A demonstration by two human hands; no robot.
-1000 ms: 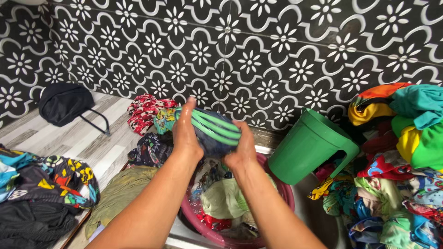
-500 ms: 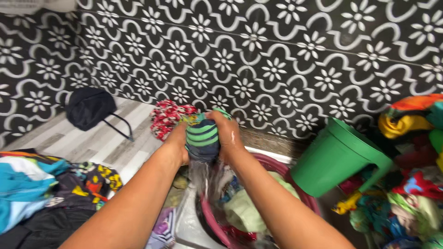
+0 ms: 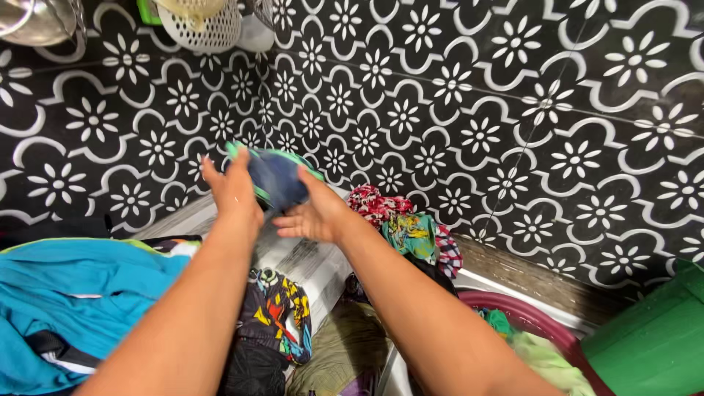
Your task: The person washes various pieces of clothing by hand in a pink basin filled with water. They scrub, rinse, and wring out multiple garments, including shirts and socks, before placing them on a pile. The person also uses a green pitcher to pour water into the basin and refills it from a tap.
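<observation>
Two hands, left hand (image 3: 233,189) and right hand (image 3: 317,213), fingers curled, clasp a dark green-striped cloth (image 3: 275,178); maroon basin (image 3: 543,323) at 4 o'clock.

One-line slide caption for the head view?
Both hands, left hand and right hand, hold a navy green-striped cloth before patterned tiles.

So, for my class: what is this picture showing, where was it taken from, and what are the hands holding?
The picture comes from a camera worn on a person's head, looking down at their own two bare arms. The left hand and right hand together hold up a dark blue garment with green trim in front of a black wall with white flower tiles. Below lie washing: a turquoise cloth, a colourful pile, a maroon basin of clothes, and a green bucket at the right.
</observation>
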